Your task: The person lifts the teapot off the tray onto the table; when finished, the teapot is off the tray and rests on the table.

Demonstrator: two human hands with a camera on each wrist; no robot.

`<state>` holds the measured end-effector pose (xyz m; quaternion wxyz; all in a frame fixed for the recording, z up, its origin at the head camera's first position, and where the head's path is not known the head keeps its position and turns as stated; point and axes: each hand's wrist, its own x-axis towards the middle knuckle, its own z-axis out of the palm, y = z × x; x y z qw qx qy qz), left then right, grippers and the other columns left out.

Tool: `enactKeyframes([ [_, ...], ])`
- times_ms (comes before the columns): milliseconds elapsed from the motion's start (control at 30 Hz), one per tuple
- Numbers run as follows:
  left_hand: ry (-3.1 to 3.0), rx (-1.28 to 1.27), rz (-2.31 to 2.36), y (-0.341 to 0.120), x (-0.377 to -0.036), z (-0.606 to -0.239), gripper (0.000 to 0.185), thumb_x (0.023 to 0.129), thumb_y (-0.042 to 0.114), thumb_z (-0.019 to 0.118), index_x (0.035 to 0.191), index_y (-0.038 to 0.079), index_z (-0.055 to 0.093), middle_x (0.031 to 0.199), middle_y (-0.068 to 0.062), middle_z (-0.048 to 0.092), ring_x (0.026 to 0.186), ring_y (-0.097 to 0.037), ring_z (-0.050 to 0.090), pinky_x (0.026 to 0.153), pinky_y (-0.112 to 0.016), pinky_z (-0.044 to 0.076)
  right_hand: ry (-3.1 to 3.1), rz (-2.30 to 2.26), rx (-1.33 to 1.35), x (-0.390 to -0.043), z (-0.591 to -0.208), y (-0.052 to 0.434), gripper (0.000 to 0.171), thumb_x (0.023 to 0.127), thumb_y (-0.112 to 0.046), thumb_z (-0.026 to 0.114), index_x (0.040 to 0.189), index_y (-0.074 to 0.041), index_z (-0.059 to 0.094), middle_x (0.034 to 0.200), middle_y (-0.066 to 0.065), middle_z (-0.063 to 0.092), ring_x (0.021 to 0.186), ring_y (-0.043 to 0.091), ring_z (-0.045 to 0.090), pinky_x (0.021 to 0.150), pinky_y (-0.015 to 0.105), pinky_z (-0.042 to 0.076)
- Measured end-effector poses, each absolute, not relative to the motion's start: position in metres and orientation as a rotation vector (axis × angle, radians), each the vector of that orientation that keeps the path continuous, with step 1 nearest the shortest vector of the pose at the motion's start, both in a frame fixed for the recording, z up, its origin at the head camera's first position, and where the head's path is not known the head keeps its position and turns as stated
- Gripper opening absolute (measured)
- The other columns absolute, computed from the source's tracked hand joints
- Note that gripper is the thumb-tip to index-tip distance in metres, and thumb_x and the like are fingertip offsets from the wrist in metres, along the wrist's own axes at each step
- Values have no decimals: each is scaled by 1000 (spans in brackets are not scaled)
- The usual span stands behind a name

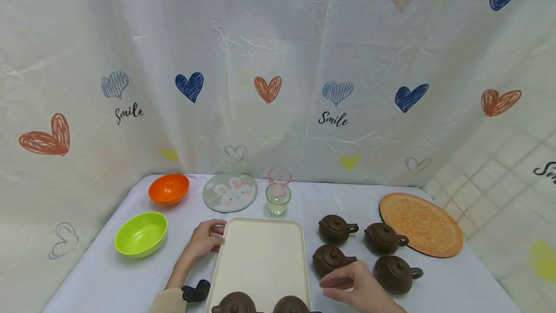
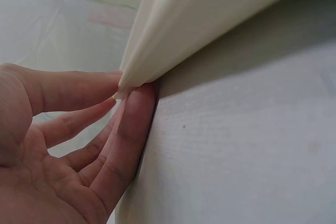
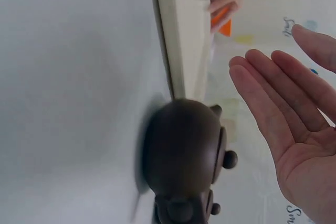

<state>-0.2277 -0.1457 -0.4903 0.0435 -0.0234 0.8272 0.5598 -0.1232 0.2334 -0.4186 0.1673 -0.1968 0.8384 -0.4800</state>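
Between the left and right edges of the table [image 1: 456,286], the tray [image 1: 265,255] is pinched by the left hand [image 1: 206,239]. Nothing is held by the right hand [image 1: 357,286], its grip wide near a teapot [image 1: 326,258]. The tray should be held steady.
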Motion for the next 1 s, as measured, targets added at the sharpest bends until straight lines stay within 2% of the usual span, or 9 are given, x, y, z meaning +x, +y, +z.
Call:
enactKeyframes([
  [233, 2535, -68, 1708, -146, -227, -489, 45, 76, -7, 63, 120, -3, 61, 91, -11, 63, 66, -18, 63, 57, -34, 59, 2239, -1383, -485, -117, -438, 231, 21, 84, -14, 72, 97, 2, 74, 89, 12, 73, 78, 19, 70, 69, 35, 60],
  [400, 2538, -75, 1690, -145, -226, -488, 45, 76, -6, 64, 121, -2, 60, 92, -11, 63, 67, -18, 63, 58, -33, 59, 2150, -1379, -481, -117, -465, 238, 23, 82, -22, 74, 97, -4, 76, 89, 4, 74, 78, 17, 71, 69, 33, 60],
  [600, 2533, -78, 1693, -146, -225, -487, 45, 77, -6, 63, 121, -3, 60, 93, -12, 63, 68, -18, 63, 58, -33, 59, 2083, -1480, -546, -105, -447, 226, 20, 82, -12, 72, 93, 4, 74, 84, 10, 74, 74, 14, 71, 67, 27, 59],
  [1000, 2535, -70, 1689, -146, -225, -486, 45, 76, -6, 63, 121, -3, 60, 93, -12, 64, 68, -18, 63, 58, -33, 59, 2138, -1451, -719, -103, -449, 216, 19, 83, -12, 69, 91, 6, 73, 82, 3, 74, 73, 4, 69, 64, 20, 57],
])
